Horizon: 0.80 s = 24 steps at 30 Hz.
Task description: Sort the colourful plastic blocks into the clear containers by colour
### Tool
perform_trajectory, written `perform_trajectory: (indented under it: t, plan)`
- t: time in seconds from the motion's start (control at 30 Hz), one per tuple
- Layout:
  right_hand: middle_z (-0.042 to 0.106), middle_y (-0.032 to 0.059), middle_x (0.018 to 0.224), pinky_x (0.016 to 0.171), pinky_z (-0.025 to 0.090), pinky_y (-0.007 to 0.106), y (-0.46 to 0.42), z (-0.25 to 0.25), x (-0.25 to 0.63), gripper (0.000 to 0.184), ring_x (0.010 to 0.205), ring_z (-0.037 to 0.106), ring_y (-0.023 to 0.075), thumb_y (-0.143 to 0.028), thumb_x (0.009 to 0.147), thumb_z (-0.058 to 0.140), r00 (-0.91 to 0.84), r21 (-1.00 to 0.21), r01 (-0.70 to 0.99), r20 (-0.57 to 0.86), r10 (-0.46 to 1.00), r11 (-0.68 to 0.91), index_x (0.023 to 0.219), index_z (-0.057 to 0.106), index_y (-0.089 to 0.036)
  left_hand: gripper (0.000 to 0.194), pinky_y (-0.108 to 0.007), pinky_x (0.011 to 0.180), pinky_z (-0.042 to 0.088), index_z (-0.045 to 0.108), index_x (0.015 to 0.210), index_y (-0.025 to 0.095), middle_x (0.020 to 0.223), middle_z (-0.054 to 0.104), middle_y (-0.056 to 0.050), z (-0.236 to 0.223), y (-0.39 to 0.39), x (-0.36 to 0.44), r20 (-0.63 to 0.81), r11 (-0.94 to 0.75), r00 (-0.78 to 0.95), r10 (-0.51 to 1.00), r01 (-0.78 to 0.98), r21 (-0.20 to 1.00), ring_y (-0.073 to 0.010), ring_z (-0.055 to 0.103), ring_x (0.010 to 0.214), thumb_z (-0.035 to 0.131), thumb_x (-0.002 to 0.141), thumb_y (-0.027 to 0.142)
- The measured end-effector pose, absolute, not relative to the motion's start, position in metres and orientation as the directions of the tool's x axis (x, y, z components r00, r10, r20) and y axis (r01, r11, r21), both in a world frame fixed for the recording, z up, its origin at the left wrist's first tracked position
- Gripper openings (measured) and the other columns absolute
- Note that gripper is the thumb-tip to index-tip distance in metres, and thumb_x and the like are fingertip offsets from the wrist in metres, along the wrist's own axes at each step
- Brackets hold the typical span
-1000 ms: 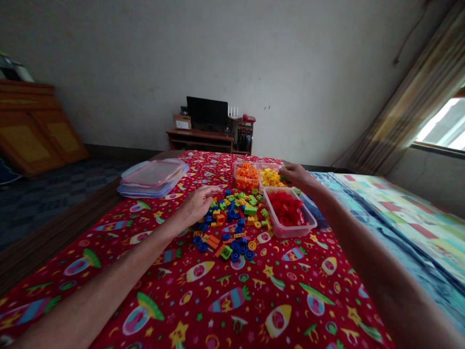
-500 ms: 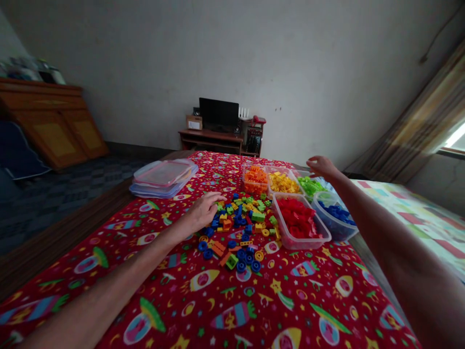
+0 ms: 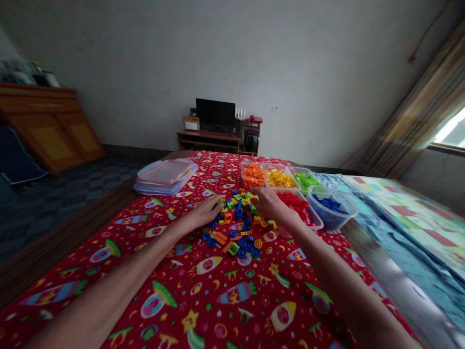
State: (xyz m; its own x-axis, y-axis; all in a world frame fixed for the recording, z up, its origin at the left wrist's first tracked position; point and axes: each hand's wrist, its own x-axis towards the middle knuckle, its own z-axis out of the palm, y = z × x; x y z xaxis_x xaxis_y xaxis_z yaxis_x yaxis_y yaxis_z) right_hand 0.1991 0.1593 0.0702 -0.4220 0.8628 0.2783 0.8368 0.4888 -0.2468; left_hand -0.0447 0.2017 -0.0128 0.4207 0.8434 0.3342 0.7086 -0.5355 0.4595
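A mixed pile of toy building bricks (image 3: 238, 211), with blue wheels (image 3: 242, 252) at its near side, lies on the red patterned cloth. At the pile's left edge rests my left hand (image 3: 208, 212), its thumb and fingers apart and nothing visible in them. My right hand (image 3: 269, 203) reaches down over the pile's right side; its fingertips are partly hidden among the bricks, so their grip does not show. Right beside it, partly covered by the hand and forearm, stands a clear box of red bricks (image 3: 296, 206).
Behind stand clear boxes of orange bricks (image 3: 253, 174), yellow bricks (image 3: 279, 178) and green bricks (image 3: 305, 181). A round tub of blue bricks (image 3: 329, 204) is at the right. Stacked lids (image 3: 165, 175) lie at the left. A bed (image 3: 407, 218) adjoins the table's right side.
My right hand has come from above the green-brick box, leftward and down to the brick pile. My left hand stays at the pile's left edge. The view has shifted slightly.
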Motion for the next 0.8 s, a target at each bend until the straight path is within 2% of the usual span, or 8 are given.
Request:
perform_trajectory:
  t: [0.07,0.17,0.23,0.33,0.47,0.63,0.73,0.8]
  plan:
    - [0.068,0.0146,0.101,0.082,0.044,0.03,0.156,0.057,0.19,0.027,0.095,0.06,0.0219,-0.013,0.084,0.051,-0.418,-0.196,0.871,0.188,0.889,0.451,0.107,0.066,-0.011,0.055,-0.042,0.107,0.037,0.055,0.126,0.012,0.132,0.056,-0.016,-0.013,0.199,-0.04,0.344,-0.57,0.455,0.821,0.679,0.463,-0.0273,0.051,0.123,0.034,0.09,0.048]
    - [0.066,0.0143,0.113,0.091,0.042,0.03,0.152,0.045,0.182,0.035,0.108,0.057,0.0226,-0.012,0.084,0.052,-0.469,-0.202,0.852,0.115,0.876,0.483,0.117,0.063,-0.013,0.05,-0.038,0.102,0.042,0.061,0.12,0.016,0.123,0.062,-0.013,-0.009,0.197,-0.033,0.366,-0.623,0.504,0.782,0.618,0.479,-0.0265,0.055,0.116,0.041,0.087,0.049]
    - [0.066,0.0126,0.113,0.091,0.042,0.028,0.149,0.044,0.179,0.04,0.107,0.058,0.0203,-0.006,0.081,0.051,-0.502,-0.232,0.825,0.12,0.857,0.516,0.118,0.063,-0.013,0.046,-0.035,0.094,0.048,0.062,0.118,0.017,0.119,0.065,-0.011,-0.006,0.195,-0.03,0.354,-0.639,0.537,0.765,0.567,0.52,-0.0246,0.06,0.108,0.046,0.086,0.045]
    - [0.07,0.0102,0.103,0.082,0.044,0.024,0.146,0.052,0.179,0.045,0.095,0.062,0.0173,0.002,0.074,0.049,-0.49,-0.281,0.821,0.101,0.866,0.498,0.111,0.068,-0.013,0.037,-0.03,0.082,0.052,0.065,0.113,0.017,0.11,0.069,-0.008,-0.001,0.193,-0.027,0.328,-0.62,0.545,0.772,0.532,0.577,-0.0206,0.065,0.094,0.05,0.084,0.034]
    - [0.072,0.0092,0.097,0.077,0.044,0.022,0.144,0.059,0.183,0.04,0.088,0.064,0.0166,0.0,0.075,0.048,-0.429,-0.306,0.836,0.151,0.891,0.454,0.106,0.07,-0.013,0.028,-0.028,0.079,0.051,0.07,0.099,0.017,0.096,0.073,-0.006,0.007,0.188,-0.026,0.336,-0.577,0.476,0.813,0.579,0.575,-0.0192,0.066,0.085,0.053,0.08,0.029]
    - [0.071,0.0122,0.103,0.084,0.045,0.028,0.148,0.044,0.18,0.037,0.095,0.064,0.0206,-0.009,0.081,0.05,-0.484,-0.299,0.775,0.286,0.827,0.557,0.114,0.066,-0.013,0.031,-0.029,0.074,0.051,0.069,0.094,0.016,0.09,0.073,-0.006,0.016,0.183,-0.027,0.321,-0.517,0.407,0.855,0.619,0.591,-0.0195,0.066,0.079,0.049,0.082,0.036]
    - [0.069,0.0123,0.109,0.089,0.044,0.029,0.154,0.034,0.175,0.044,0.101,0.062,0.0205,-0.002,0.076,0.049,-0.601,-0.285,0.705,0.245,0.76,0.649,0.115,0.066,-0.014,0.034,-0.031,0.078,0.051,0.068,0.101,0.017,0.097,0.072,-0.006,0.016,0.183,-0.027,0.364,-0.546,0.406,0.838,0.609,0.576,-0.0203,0.065,0.085,0.045,0.084,0.035]
    - [0.069,0.0118,0.109,0.089,0.044,0.029,0.157,0.032,0.173,0.049,0.101,0.062,0.0202,0.002,0.073,0.048,-0.639,-0.279,0.691,0.198,0.744,0.667,0.115,0.067,-0.015,0.034,-0.031,0.083,0.05,0.068,0.106,0.019,0.104,0.071,-0.007,0.014,0.182,-0.025,0.384,-0.605,0.468,0.796,0.586,0.54,-0.0206,0.064,0.092,0.046,0.085,0.034]
